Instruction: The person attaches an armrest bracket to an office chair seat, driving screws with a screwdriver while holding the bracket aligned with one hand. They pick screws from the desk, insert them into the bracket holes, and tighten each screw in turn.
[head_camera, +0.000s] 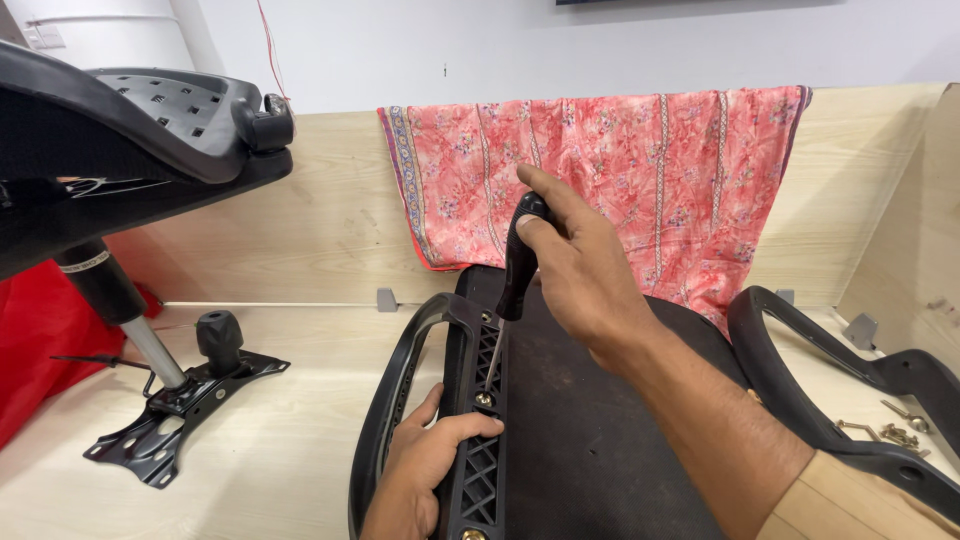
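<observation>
The right grip (575, 265) is closed around a black-handled screwdriver (517, 270), best kept upright on the brass screw (484, 399), while the black plastic armrest (452, 400) is clasped by the left grip (428, 462).

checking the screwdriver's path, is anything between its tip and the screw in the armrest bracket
Nothing visible. The right hand holds the screwdriver upright, its tip at the brass screw in the black armrest bracket. The left hand grips the bracket below, clear of the shaft.
</observation>
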